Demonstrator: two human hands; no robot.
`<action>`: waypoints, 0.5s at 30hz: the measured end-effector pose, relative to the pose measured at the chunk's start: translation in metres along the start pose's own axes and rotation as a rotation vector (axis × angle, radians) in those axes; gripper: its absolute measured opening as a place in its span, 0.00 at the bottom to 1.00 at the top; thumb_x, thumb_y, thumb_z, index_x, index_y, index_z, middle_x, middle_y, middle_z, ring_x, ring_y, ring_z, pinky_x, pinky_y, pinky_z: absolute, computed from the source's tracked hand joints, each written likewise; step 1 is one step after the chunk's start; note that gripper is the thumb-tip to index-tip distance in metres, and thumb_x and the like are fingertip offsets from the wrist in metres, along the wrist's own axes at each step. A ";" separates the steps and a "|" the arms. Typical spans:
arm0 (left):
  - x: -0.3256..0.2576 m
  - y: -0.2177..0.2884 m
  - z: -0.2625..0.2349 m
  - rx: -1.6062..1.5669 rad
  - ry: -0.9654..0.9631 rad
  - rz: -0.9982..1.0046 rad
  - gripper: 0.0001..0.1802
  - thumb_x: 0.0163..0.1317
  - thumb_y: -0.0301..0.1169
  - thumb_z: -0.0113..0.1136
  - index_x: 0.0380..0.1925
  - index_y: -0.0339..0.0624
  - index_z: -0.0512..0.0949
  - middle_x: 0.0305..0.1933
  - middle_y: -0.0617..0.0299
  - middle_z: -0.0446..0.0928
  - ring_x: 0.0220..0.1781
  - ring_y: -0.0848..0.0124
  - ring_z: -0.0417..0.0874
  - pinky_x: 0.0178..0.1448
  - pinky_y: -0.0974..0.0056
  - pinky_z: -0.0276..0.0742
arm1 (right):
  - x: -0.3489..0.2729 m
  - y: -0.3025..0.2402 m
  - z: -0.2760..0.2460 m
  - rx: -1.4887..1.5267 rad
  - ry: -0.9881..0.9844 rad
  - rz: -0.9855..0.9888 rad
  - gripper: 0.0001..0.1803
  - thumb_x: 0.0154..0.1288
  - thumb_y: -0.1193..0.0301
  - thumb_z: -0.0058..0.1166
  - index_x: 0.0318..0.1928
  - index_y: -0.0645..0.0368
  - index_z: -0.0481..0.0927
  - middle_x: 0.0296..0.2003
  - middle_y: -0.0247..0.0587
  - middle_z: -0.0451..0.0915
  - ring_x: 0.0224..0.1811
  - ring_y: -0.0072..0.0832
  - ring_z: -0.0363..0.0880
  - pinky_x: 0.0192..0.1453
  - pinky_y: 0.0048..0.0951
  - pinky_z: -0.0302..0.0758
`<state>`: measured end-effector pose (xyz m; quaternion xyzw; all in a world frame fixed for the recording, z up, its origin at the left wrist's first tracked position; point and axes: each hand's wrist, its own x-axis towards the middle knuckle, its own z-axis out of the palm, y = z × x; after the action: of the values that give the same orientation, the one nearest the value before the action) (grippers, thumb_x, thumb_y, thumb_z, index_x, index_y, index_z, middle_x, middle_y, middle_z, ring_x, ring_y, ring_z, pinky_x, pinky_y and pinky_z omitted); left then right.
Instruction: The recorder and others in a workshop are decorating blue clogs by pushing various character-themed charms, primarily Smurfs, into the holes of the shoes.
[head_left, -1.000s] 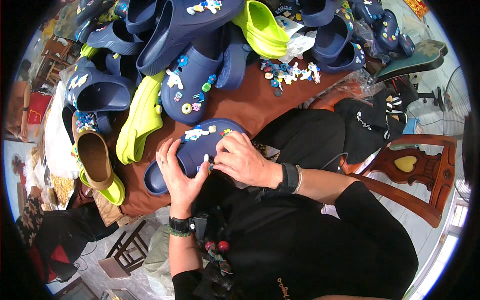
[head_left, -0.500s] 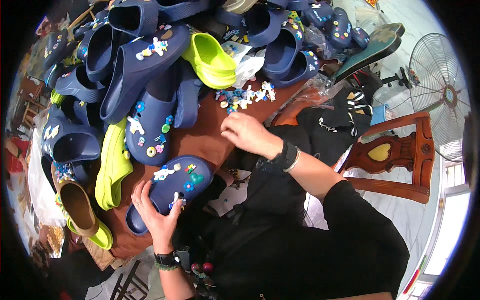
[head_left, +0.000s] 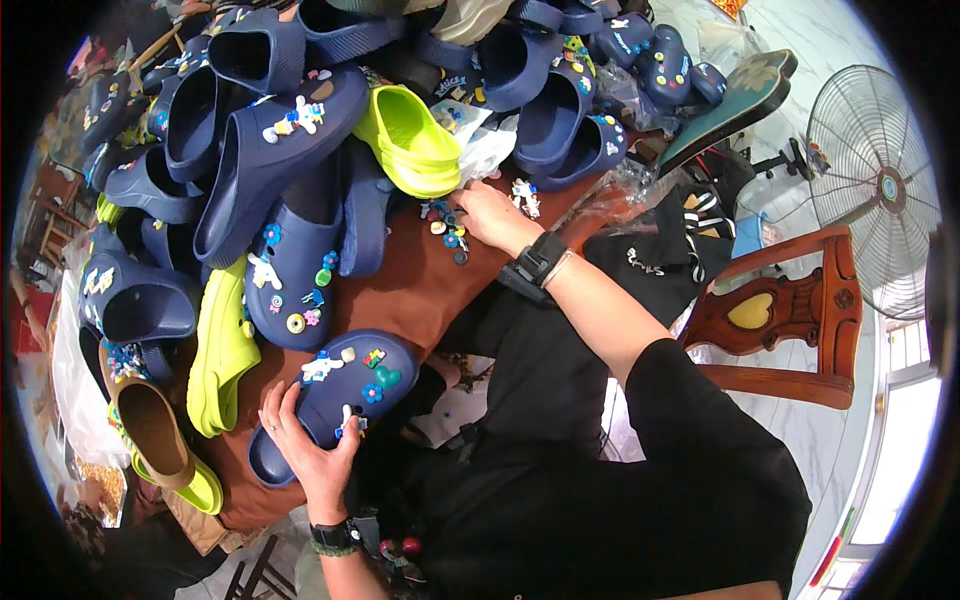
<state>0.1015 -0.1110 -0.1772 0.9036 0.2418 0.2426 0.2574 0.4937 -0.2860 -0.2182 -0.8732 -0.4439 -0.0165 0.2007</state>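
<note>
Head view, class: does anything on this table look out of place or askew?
Yes: the clogs are not paired. Navy ones lie heaped, tilted and overlapping, with a lime clog wedged among them, and loose charms are scattered on the brown tabletop.

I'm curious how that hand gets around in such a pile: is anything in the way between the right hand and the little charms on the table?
Nothing visible: the right hand already rests at the loose charms on the brown table.

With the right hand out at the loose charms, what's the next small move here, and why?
Probably close the right hand on one charm from the small charms scattered on the brown tabletop and bring it back. The left hand holds the navy clog, which carries a few charms but has bare room on its upper.
</note>
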 end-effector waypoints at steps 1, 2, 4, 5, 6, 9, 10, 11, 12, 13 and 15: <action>0.000 0.000 0.000 0.001 0.009 0.006 0.41 0.43 0.36 0.75 0.60 0.39 0.71 0.66 0.48 0.67 0.73 0.46 0.63 0.79 0.43 0.51 | 0.003 0.000 0.003 0.005 -0.034 0.038 0.15 0.57 0.73 0.63 0.46 0.60 0.84 0.41 0.58 0.81 0.48 0.52 0.81 0.53 0.47 0.77; 0.000 0.000 0.001 0.001 0.012 0.006 0.41 0.43 0.36 0.75 0.60 0.39 0.71 0.66 0.48 0.67 0.73 0.46 0.63 0.79 0.43 0.51 | 0.006 0.001 0.005 0.010 -0.068 0.077 0.15 0.56 0.72 0.65 0.45 0.61 0.84 0.41 0.59 0.82 0.48 0.52 0.82 0.53 0.48 0.78; 0.000 0.000 0.001 0.009 0.013 0.027 0.41 0.43 0.36 0.75 0.59 0.39 0.71 0.66 0.48 0.68 0.72 0.46 0.63 0.79 0.43 0.51 | 0.008 0.007 0.012 0.031 -0.109 0.112 0.16 0.55 0.70 0.69 0.42 0.62 0.82 0.41 0.58 0.80 0.48 0.55 0.81 0.52 0.50 0.79; 0.000 0.000 0.001 0.009 0.014 0.028 0.41 0.43 0.36 0.75 0.59 0.39 0.71 0.66 0.48 0.68 0.72 0.46 0.63 0.79 0.43 0.51 | 0.007 0.011 0.015 0.056 -0.075 0.100 0.16 0.55 0.70 0.69 0.42 0.62 0.82 0.40 0.59 0.80 0.48 0.55 0.82 0.52 0.50 0.79; 0.000 -0.001 0.000 0.002 0.008 0.024 0.41 0.43 0.36 0.75 0.59 0.39 0.71 0.66 0.48 0.68 0.72 0.46 0.63 0.79 0.42 0.51 | 0.008 0.010 0.016 0.083 -0.044 0.085 0.16 0.54 0.71 0.69 0.42 0.62 0.82 0.39 0.59 0.81 0.47 0.55 0.82 0.52 0.50 0.79; 0.000 -0.003 0.000 0.001 0.004 0.029 0.40 0.43 0.36 0.75 0.59 0.39 0.71 0.65 0.48 0.68 0.72 0.46 0.64 0.79 0.42 0.50 | 0.004 0.008 0.013 0.102 0.003 0.115 0.14 0.55 0.71 0.69 0.41 0.63 0.84 0.40 0.59 0.82 0.47 0.52 0.82 0.51 0.47 0.78; -0.001 -0.003 0.000 0.005 0.005 0.037 0.40 0.43 0.36 0.75 0.59 0.40 0.71 0.65 0.48 0.68 0.72 0.46 0.64 0.80 0.42 0.50 | 0.002 0.006 0.011 0.105 0.002 0.113 0.14 0.55 0.71 0.69 0.41 0.63 0.84 0.40 0.59 0.82 0.47 0.52 0.82 0.51 0.47 0.78; -0.001 -0.004 -0.001 0.009 0.005 0.035 0.40 0.43 0.36 0.75 0.59 0.40 0.71 0.65 0.48 0.68 0.72 0.46 0.64 0.80 0.42 0.50 | 0.001 0.005 0.009 0.145 0.006 0.136 0.13 0.54 0.70 0.69 0.40 0.62 0.84 0.39 0.58 0.82 0.46 0.53 0.82 0.50 0.48 0.78; -0.001 -0.003 -0.002 0.013 0.006 0.028 0.40 0.43 0.37 0.75 0.59 0.40 0.71 0.65 0.48 0.68 0.71 0.46 0.64 0.79 0.42 0.50 | -0.001 0.006 0.009 0.185 0.007 0.159 0.12 0.54 0.70 0.68 0.38 0.62 0.84 0.39 0.57 0.81 0.45 0.55 0.81 0.50 0.50 0.77; -0.002 -0.002 -0.003 0.018 0.006 0.021 0.41 0.43 0.37 0.75 0.59 0.40 0.71 0.65 0.48 0.68 0.71 0.47 0.64 0.79 0.42 0.50 | -0.003 0.006 0.012 0.213 0.058 0.144 0.11 0.54 0.69 0.67 0.37 0.61 0.85 0.38 0.57 0.81 0.45 0.54 0.81 0.50 0.50 0.77; 0.000 -0.004 -0.001 0.039 0.017 0.034 0.41 0.43 0.37 0.76 0.59 0.40 0.71 0.65 0.48 0.68 0.71 0.47 0.65 0.79 0.42 0.51 | 0.000 0.013 0.010 0.191 0.054 0.106 0.12 0.54 0.69 0.67 0.37 0.61 0.85 0.38 0.57 0.81 0.45 0.54 0.81 0.50 0.49 0.77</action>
<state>0.0995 -0.1077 -0.1788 0.9103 0.2334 0.2499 0.2333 0.5024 -0.2894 -0.2316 -0.8715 -0.3911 0.0130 0.2956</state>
